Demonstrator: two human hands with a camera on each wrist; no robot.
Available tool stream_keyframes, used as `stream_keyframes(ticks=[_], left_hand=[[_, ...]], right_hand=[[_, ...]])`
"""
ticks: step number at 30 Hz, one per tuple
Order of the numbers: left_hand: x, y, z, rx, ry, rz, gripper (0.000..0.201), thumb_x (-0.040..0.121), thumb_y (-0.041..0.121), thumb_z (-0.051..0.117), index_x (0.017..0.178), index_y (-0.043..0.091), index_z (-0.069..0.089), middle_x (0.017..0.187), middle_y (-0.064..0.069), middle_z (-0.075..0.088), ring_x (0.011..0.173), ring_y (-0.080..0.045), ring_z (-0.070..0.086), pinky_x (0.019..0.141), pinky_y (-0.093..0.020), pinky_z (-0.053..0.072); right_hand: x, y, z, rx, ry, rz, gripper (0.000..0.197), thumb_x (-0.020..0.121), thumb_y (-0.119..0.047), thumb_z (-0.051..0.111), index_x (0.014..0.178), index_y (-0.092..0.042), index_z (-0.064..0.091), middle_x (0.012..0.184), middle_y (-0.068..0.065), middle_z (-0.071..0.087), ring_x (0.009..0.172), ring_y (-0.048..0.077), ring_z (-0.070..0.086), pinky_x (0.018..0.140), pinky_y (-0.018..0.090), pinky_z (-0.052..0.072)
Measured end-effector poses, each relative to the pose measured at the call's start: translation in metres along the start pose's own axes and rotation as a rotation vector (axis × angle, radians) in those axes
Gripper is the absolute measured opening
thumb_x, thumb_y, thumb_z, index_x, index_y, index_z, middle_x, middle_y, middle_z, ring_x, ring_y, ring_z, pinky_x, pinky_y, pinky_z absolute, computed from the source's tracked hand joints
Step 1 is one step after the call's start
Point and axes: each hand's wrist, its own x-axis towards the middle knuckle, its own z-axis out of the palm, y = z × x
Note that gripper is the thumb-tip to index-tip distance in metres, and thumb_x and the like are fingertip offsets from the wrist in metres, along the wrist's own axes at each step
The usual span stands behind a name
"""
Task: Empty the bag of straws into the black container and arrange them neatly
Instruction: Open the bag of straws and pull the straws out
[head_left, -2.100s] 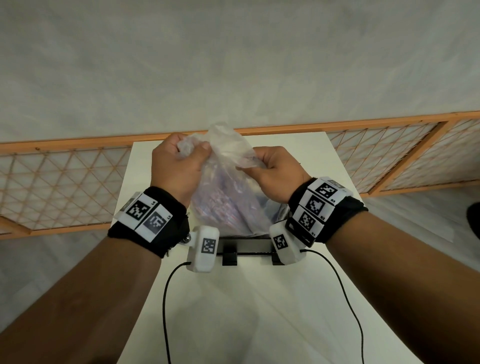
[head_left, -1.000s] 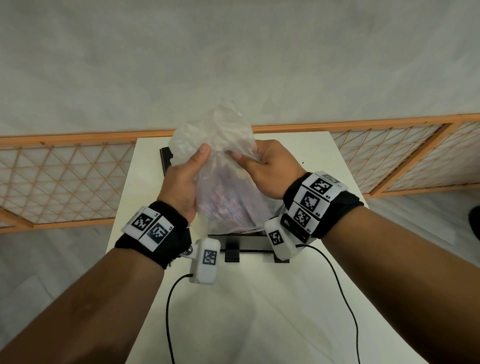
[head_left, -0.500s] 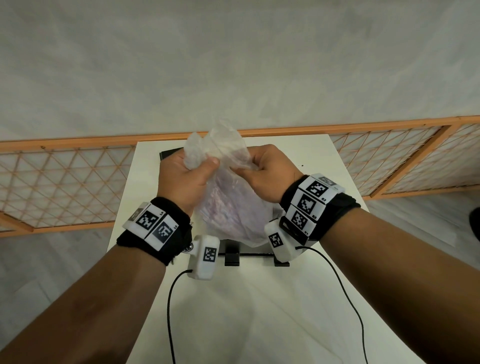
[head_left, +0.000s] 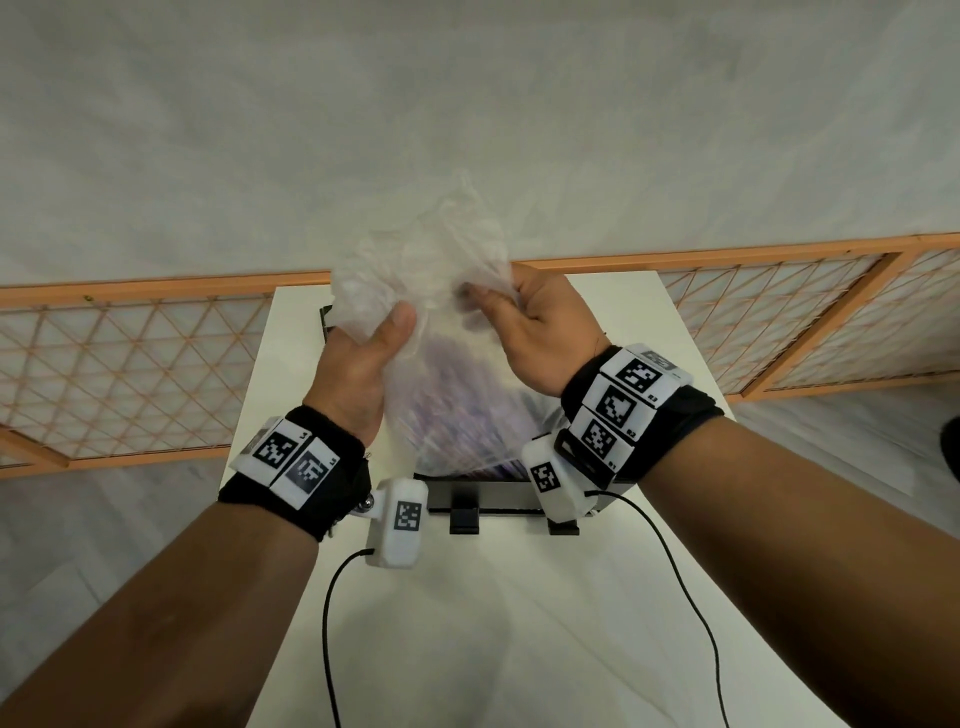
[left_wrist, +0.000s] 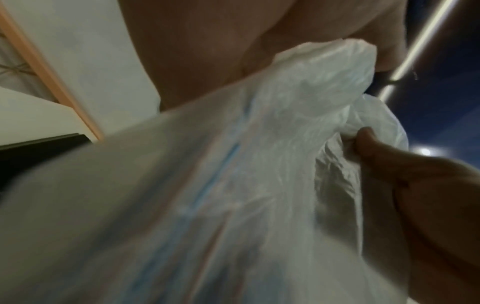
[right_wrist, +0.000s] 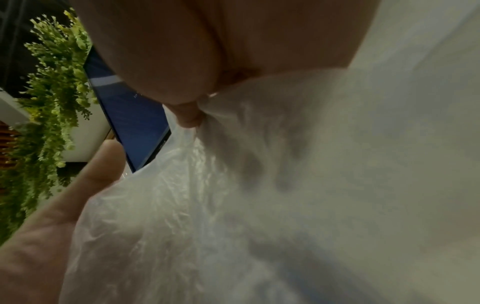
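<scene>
Translucent plastic forms the bag (head_left: 441, 332), which is held upright above the black container (head_left: 498, 501) on the white table (head_left: 467, 623). The crumpled upper part of the bag is gripped on one side by the left hand (head_left: 358, 358), whose thumb is pressed against the film. The opposite side is pinched by the right hand (head_left: 540, 332), its fingers curled into the plastic. Both hands are therefore closed on the bag; neither is free.

Straws (head_left: 467, 415) are seen through the film as purple and pale streaks in the lower half of the bag, below both grips. Their long axes run roughly downward, fanning slightly toward the container. The bottom of the bag hangs at the container's near rim; whether it touches the rim cannot be told. Whether the end of the bag that is gripped is its mouth or its closed end cannot be told either.

In the left wrist view, blue and reddish lines are visible inside the blurred film; in the right wrist view, only wrinkled plastic is resolved.

The task is judged to be at the emptying step, with no straws visible loose in the container. The coming move depends on one relation: the straws lie below the hands and directly over the container, and both hands are equally near.
</scene>
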Motion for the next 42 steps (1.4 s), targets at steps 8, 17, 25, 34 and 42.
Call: stream_keyframes(ticks=[8,17,25,34,42], left_hand=[[0.012,-0.013,-0.011,-0.009,0.139,-0.1,0.081,0.072,0.067,0.08,0.133,0.017,0.066,0.132,-0.013,0.068,0.123,-0.032,0.065,0.11,-0.059,0.044],[0.006,0.0,-0.01,0.05,-0.014,0.01,0.11,0.062,0.061,0.09,0.143,-0.001,0.048,0.136,-0.024,0.062,0.126,-0.039,0.061,0.104,-0.05,0.051],[-0.003,0.005,0.006,0.375,0.224,0.11,0.062,0.089,0.015,0.077,0.096,-0.034,0.039,0.085,0.007,0.056,0.07,-0.017,0.063,0.085,-0.03,0.035],[0.006,0.027,0.014,0.473,0.258,0.235,0.016,0.088,0.013,0.078,0.073,0.01,0.073,0.074,-0.006,0.076,0.072,-0.011,0.073,0.079,-0.043,0.06],[-0.003,0.037,0.026,0.657,-0.07,0.261,0.071,0.066,0.023,0.07,0.135,0.02,0.05,0.125,0.0,0.062,0.114,-0.024,0.061,0.094,-0.044,0.052]], right_hand=[[-0.012,0.006,-0.002,-0.163,-0.198,0.087,0.082,0.075,-0.058,0.078,0.143,-0.028,0.044,0.135,-0.009,0.06,0.121,0.01,0.057,0.101,0.03,0.045],[-0.001,0.005,-0.003,-0.102,0.048,0.048,0.027,0.1,-0.036,0.055,0.103,-0.018,0.074,0.093,-0.006,0.074,0.091,0.014,0.068,0.088,0.036,0.052],[0.003,-0.006,-0.006,0.001,0.065,-0.038,0.029,0.102,-0.032,0.051,0.104,-0.01,0.071,0.092,-0.008,0.072,0.086,0.003,0.066,0.08,0.019,0.048],[-0.005,-0.018,-0.014,-0.058,0.087,-0.077,0.074,0.076,-0.026,0.087,0.137,-0.012,0.047,0.123,-0.006,0.061,0.113,0.004,0.058,0.101,0.022,0.045],[0.0,-0.026,-0.013,0.006,0.163,-0.111,0.017,0.094,-0.004,0.054,0.101,-0.011,0.068,0.093,-0.012,0.07,0.091,-0.01,0.063,0.081,0.013,0.048]])
